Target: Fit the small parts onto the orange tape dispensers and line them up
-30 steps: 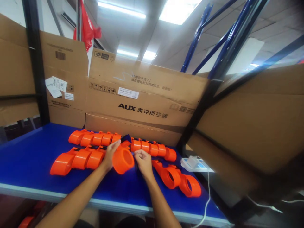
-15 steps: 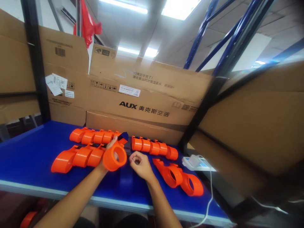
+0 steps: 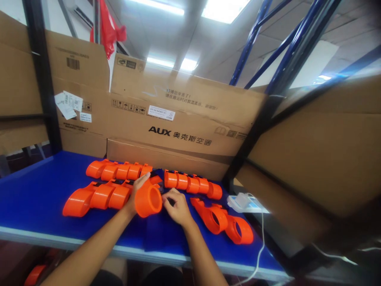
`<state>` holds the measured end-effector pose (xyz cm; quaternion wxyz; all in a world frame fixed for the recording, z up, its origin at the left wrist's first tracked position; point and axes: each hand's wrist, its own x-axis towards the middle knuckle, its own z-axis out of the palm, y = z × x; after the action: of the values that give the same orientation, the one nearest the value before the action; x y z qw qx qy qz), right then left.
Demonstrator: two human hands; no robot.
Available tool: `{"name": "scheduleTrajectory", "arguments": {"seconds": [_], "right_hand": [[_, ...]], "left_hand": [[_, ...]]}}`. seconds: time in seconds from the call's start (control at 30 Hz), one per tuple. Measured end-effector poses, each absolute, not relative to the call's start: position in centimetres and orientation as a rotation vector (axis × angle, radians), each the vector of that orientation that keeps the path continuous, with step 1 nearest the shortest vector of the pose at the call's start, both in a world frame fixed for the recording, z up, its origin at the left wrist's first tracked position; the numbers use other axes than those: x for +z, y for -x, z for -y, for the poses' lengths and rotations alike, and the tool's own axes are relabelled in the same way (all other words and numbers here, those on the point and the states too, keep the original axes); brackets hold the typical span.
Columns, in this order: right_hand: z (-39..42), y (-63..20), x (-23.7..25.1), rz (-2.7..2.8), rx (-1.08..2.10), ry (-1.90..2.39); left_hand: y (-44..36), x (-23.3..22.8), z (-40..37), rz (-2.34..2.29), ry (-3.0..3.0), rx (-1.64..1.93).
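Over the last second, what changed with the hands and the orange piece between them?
The left hand kept its hold on the orange ring piece, turning its opening away and back. The right hand drew back off it half a second ago and has now returned to its edge, fingers pinched. The orange rows on the blue table stayed put.

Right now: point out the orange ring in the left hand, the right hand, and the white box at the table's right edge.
orange ring (image 3: 148,201): head view, outer wall.
right hand (image 3: 177,207): head view, back of hand.
white box (image 3: 241,201): head view, top face.
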<state>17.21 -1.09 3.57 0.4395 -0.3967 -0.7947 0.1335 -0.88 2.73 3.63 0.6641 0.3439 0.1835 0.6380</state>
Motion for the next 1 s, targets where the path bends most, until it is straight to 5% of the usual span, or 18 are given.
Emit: {"name": "scheduleTrajectory", "arguments": {"seconds": [1.0], "right_hand": [[0.1, -17.0, 1.7, 1.808, -0.113, 1.027]], "left_hand": [[-0.6, 2.4, -2.9, -0.638, -1.337, 1.268]]}}
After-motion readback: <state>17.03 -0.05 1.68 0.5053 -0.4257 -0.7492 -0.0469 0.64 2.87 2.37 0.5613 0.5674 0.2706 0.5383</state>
